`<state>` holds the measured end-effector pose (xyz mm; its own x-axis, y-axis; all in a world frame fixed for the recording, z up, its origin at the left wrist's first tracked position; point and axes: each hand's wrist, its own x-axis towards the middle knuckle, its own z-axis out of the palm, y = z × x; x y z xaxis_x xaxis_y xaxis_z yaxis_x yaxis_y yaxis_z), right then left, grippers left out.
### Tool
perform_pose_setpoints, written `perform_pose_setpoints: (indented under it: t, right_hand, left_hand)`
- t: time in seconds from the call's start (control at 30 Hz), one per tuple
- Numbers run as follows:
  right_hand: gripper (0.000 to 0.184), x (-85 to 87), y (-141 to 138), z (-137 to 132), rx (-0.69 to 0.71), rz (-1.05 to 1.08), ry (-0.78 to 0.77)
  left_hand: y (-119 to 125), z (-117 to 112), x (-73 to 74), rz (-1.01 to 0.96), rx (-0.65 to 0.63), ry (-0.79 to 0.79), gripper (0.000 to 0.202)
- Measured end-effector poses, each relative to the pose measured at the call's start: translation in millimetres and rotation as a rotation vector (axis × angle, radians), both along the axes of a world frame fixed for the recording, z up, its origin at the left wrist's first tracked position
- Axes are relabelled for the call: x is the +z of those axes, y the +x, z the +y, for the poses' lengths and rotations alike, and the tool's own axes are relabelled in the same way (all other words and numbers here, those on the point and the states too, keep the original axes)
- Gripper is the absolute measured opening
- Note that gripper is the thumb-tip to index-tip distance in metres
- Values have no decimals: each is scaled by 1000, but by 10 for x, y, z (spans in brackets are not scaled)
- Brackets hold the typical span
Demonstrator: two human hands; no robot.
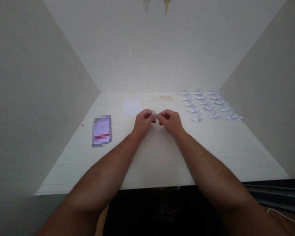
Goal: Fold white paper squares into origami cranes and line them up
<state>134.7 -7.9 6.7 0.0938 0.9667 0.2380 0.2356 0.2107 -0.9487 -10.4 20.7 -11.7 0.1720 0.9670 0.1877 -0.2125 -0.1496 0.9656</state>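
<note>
Over the middle of the table, my left hand (pixel 145 120) is closed in a pinch on a small piece of folded white paper (pixel 154 113). Only a bit of the paper shows at the thumb and fingertips. My right hand (pixel 170 120) is also closed, its thumb and finger pinched together right beside the paper's edge. What sits between the right fingertips is too small to make out. Several folded white paper cranes (pixel 206 103) stand in rows beyond the right hand. Flat white paper (pixel 132 107) lies behind the left hand.
A pixelated purple object with a red band (pixel 101 131) rests on the white table (pixel 159 164) at left, near a tiny orange dot (pixel 82 125). Brownish marks (pixel 163 98) show at the back. Walls enclose the back and both sides. Two pointed things (pixel 166 6) appear at the top.
</note>
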Motion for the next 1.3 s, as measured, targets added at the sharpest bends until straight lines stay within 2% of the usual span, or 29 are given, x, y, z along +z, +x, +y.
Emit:
perform_pose_setpoints:
  t: [0.23,0.5,0.7,1.07,1.3]
  right_hand:
    - [16,22,9,-12,-24,9,29]
    - [22,42,7,-9,72,196,-35]
    - [21,27,14,-2,83,158,33]
    - [17,36,-38,-43,-51,32,141]
    - [18,16,-93,-72,-141,-77,205]
  left_hand:
    - [-3,8,-18,-42,-6,36,26]
    - [3,6,-8,-93,-16,16,26]
    - [-7,17,-23,-94,-27,7,27]
    - [5,-31,11,-46,-44,55,30]
    - [33,-60,51,-26,25,78,29]
